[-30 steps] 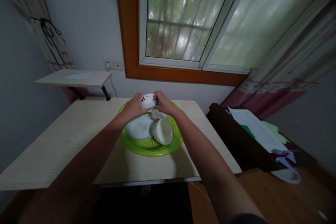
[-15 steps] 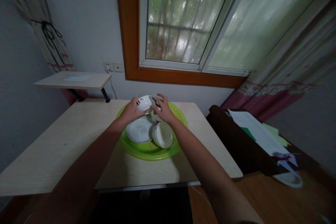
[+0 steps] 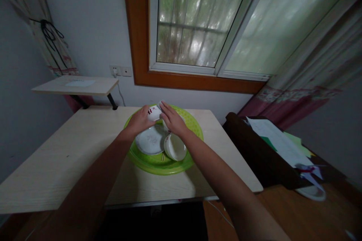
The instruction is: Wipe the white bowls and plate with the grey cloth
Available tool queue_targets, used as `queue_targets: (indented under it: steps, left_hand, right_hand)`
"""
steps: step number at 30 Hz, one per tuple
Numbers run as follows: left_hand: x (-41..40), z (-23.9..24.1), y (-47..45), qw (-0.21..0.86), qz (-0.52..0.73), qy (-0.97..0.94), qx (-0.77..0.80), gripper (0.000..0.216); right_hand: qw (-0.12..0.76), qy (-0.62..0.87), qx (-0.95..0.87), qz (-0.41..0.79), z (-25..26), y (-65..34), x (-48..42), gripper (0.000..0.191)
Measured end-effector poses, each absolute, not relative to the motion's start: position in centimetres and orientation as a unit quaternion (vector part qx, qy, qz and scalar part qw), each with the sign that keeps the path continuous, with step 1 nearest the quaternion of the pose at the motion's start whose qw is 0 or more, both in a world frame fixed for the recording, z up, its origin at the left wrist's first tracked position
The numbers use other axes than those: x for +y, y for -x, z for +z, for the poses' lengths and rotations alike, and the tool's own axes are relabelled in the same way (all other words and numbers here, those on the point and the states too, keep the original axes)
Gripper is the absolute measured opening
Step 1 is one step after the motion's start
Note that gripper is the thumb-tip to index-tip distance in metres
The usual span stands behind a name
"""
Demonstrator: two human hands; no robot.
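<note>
A white bowl (image 3: 154,113) with red and dark markings is held over the far part of a round green tray or basin (image 3: 158,170). My left hand (image 3: 140,121) is closed on the bowl's left side. Pressed against its right side, my right hand (image 3: 174,121) has its fingers together over a thin grey cloth (image 3: 160,104), mostly covered. Below my hands, a white plate (image 3: 150,141) lies in the green vessel. A second white bowl (image 3: 175,147) is tipped on its side there. Another bowl (image 3: 166,127) is partly hidden behind my right hand. Chopsticks (image 3: 163,156) poke out between plate and tipped bowl.
The green vessel stands on a pale wooden table (image 3: 85,154). A small raised shelf (image 3: 76,87) with a paper is at the left. Against the wall is a window (image 3: 192,26). To the right, a dark brown piece of furniture (image 3: 251,150) carries papers (image 3: 271,139).
My right hand has moved slightly left and its fingers have come together over the cloth and bowl. The bowl has turned, showing less of its surface.
</note>
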State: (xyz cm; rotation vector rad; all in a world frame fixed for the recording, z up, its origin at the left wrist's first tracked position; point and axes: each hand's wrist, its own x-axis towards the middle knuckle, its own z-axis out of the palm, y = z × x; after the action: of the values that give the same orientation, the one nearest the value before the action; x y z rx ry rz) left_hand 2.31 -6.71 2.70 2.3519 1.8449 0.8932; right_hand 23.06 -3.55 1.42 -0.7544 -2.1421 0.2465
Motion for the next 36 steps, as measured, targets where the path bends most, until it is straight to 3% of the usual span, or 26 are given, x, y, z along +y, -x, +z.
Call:
queue_targets:
  steps: [5,16,23,29,36]
  left_hand:
    - [-6.8,2.8,-2.3,0.004,0.287,-0.754,0.591,0.043]
    - [-6.9,3.0,-2.2,0.035,0.304,-0.748,0.589,0.048]
    - [-6.8,2.9,-2.1,0.028,0.301,-0.755,0.582,0.045]
    - [-6.7,2.8,-2.0,0.03,0.3,-0.77,0.562,0.039]
    - [-6.5,2.4,-2.1,0.071,0.353,-0.742,0.565,0.045]
  right_hand:
    - [0.397,0.288,-0.866,0.098,2.0,-22.5,-4.2,0.052]
    - [0.438,0.405,-0.738,0.315,0.3,-24.2,-2.1,0.064]
    - [0.424,0.362,-0.806,0.199,1.5,-23.7,-3.4,0.067]
    - [0.396,0.289,-0.866,0.097,2.4,-23.1,-4.6,0.051]
    - [0.412,0.307,-0.845,0.146,2.6,-23.2,-4.5,0.053]
